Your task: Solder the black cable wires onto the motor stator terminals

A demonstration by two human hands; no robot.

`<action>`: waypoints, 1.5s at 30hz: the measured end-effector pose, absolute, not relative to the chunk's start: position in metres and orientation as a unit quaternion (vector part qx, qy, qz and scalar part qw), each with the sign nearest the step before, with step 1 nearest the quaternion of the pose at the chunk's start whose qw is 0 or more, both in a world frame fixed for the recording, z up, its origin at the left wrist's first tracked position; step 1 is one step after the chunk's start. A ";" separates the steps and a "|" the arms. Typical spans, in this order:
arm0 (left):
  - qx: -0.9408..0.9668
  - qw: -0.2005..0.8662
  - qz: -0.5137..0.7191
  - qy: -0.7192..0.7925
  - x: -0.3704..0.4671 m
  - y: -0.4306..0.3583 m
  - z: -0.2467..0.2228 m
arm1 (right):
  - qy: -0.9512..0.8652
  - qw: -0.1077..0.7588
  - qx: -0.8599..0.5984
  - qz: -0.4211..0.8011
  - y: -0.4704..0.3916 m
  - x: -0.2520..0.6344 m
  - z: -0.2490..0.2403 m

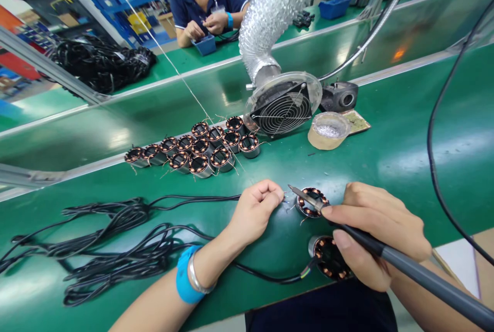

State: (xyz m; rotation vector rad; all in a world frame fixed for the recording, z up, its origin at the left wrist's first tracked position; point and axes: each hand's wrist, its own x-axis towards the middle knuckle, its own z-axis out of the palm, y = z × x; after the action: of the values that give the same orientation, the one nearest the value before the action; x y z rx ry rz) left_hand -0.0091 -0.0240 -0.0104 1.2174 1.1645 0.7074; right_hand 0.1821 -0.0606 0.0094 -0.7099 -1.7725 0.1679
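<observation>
My left hand (257, 211) is closed in a pinch on the end of a black cable (208, 198), whose thin bare wire tips stick out past the fingertips. In my right hand (380, 221) is a soldering iron (366, 242), its tip pointing left, just right of those wire tips. Under the iron sits a motor stator (303, 209) with copper windings and loose wire ends. A second stator (323, 256) lies closer to me, partly hidden by my right hand; a black cable with coloured wires (283, 279) runs to it.
Coiled black cables (127, 265) spread over the left of the green bench (386, 162). Several stators (200, 164) stand in rows at the back. A fume fan (285, 110) with a foil duct (266, 28) is beside a round tub (328, 131). Across the divider, a co-worker's hands (216, 22) hover at a blue bin (204, 45).
</observation>
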 end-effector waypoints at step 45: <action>0.493 0.677 0.283 0.468 -0.014 -0.027 -0.005 | -0.715 0.567 -0.381 0.150 -0.058 0.198 0.001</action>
State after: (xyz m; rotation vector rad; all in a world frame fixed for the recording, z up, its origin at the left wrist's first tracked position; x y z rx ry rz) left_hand -0.0139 -0.0269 -0.0052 1.1089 1.0516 0.6361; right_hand 0.1977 -0.0583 0.0007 -0.8951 -1.6796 0.3524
